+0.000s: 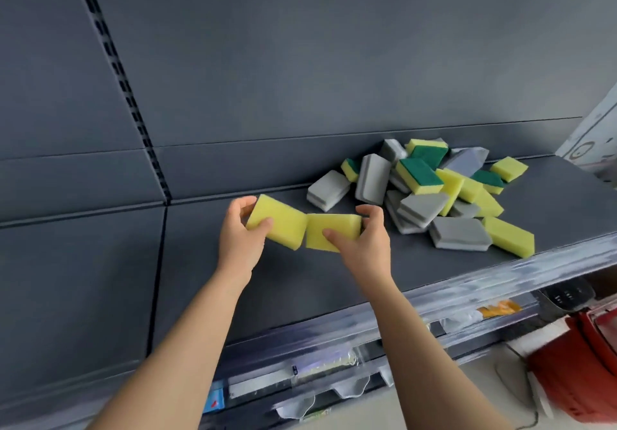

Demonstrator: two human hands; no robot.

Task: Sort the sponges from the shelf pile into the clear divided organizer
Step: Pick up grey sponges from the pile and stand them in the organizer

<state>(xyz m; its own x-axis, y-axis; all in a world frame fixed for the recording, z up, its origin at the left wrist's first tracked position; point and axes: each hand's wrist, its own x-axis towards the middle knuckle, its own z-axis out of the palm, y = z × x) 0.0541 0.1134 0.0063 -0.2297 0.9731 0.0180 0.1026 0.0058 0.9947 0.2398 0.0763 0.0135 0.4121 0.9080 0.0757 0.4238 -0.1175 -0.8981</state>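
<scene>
Sponges in plain yellow, one to each hand, are held over a dark shelf (300, 289) as a person reaches in, both bare forearms rising from the bottom edge of the frame. Below the shelf's clear front strip (467, 286), at lower right, is a blurred red container (574, 363).

The left hand (238, 239) angles up and to the right. Its thumb presses on the near face of the left sponge (283, 219) and its fingers (243, 204) curl over the far left corner, so the block is gripped and tilted. The right hand (364, 242) mirrors it with the wrist bent inward. Its thumb lies across the near face of the right sponge (320, 226), and its fingers (367, 211) hook round the far right end. The two blocks meet edge to edge between the hands. Whether either one touches the shelf cannot be told.

Beyond the right hand and close to it, the pile (434, 189) lies jumbled towards the back of the shelf. It holds grey sponges, plain yellow ones and yellow ones with green scouring tops. One yellow block (510, 236) lies at the pile's near right edge, close to the front strip.

Behind everything stands a grey back panel (300, 62), with a slotted upright (120, 79) running down its left side.
</scene>
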